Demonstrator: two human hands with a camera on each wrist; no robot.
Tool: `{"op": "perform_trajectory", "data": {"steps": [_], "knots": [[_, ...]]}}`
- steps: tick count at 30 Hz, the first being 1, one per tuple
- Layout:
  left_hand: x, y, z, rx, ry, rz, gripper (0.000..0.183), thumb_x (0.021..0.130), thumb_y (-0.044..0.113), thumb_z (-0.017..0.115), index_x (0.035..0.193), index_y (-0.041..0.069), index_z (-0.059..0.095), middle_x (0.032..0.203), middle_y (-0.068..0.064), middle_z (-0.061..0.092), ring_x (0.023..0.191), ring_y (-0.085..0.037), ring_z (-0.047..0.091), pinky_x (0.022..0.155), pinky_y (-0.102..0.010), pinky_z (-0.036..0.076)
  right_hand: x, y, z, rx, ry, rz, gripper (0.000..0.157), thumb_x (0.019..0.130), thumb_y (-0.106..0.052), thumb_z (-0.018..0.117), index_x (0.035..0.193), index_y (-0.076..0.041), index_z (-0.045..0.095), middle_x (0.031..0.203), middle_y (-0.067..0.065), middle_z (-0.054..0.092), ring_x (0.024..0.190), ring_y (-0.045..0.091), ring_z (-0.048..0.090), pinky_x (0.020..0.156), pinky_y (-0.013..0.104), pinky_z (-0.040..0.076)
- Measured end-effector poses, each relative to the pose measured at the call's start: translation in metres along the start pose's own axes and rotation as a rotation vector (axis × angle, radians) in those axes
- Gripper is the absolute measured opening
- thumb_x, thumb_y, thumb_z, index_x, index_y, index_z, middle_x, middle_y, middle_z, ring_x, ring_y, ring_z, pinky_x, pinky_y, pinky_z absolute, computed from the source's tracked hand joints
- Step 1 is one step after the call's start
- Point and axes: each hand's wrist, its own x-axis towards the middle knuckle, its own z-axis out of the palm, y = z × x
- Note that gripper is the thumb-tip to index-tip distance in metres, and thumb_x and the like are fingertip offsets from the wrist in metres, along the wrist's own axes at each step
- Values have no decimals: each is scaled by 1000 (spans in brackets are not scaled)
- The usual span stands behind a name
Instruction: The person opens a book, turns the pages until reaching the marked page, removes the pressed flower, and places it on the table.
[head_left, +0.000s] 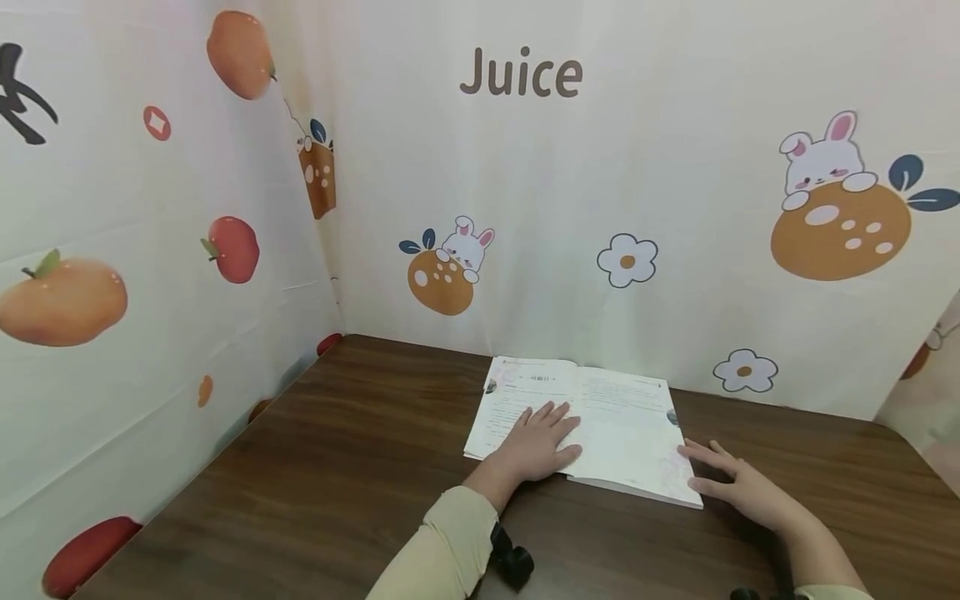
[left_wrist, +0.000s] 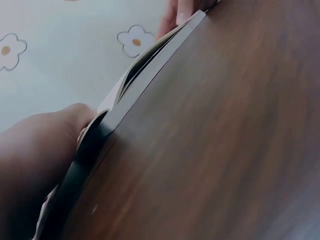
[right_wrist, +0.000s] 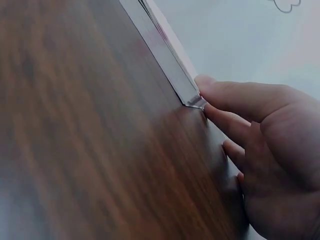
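An open book (head_left: 622, 442) with printed pages lies on the brown wooden table. My left hand (head_left: 536, 446) rests spread on its left page, close to the middle fold. Seen low in the left wrist view, that hand (left_wrist: 47, 142) lies on top of the pages, and the book's edge (left_wrist: 155, 70) shows a gap between leaves. At the book's right side, my right hand (head_left: 738, 487) touches the edge with thumb and fingers apart. In the right wrist view, the right hand's thumb (right_wrist: 235, 95) meets the book's corner, while its other fingers are beside the book near the tabletop.
The dark wooden table (head_left: 360, 467) extends on both sides of the book. Behind it hangs a pale curtain (head_left: 540, 183) printed with rabbits, fruit, flowers and the word Juice. Another printed curtain (head_left: 150, 317) closes off the left side.
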Motion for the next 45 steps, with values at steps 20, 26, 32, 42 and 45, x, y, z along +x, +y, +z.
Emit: {"op": "perform_trajectory", "data": {"steps": [20, 26, 32, 42, 45], "knots": [[16, 93, 8, 137, 117, 62, 45, 86, 65, 42, 113, 37, 64, 110, 21, 58, 103, 0, 50, 86, -18, 40, 1, 1, 6, -11, 70, -83, 52, 83, -25, 68, 128, -7, 53, 138, 27, 38, 130, 54, 9, 95, 71, -3], [17, 96, 8, 140, 122, 59, 48, 81, 72, 42, 109, 40, 65, 108, 20, 57, 101, -2, 48, 82, -20, 39, 0, 0, 7, -40, 91, -46, 51, 83, -27, 68, 127, -6, 54, 138, 27, 37, 129, 55, 12, 89, 75, 6], [17, 95, 8, 125, 121, 67, 42, 81, 69, 46, 107, 42, 65, 108, 22, 57, 100, -1, 48, 83, -19, 39, 0, -1, 8, -72, 75, 18, 56, 85, -31, 65, 131, -5, 49, 140, 35, 26, 124, 61, 12, 84, 77, 13], [21, 95, 6, 8, 158, 24, 29, 85, 58, 52, 100, 40, 70, 93, 28, 63, 89, 6, 55, 76, -15, 40, 0, -5, 5, 23, 62, 48, 58, 100, -36, 34, 143, 1, 26, 142, 32, 27, 128, 56, 12, 91, 73, 10], [23, 97, 7, 8, 189, -1, 23, 88, 52, 53, 100, 41, 70, 91, 28, 63, 87, 7, 56, 72, -15, 41, -2, -4, 5, 45, 75, 59, 58, 101, -36, 31, 143, 4, 25, 139, 32, 31, 128, 55, 14, 92, 72, 10]]}}
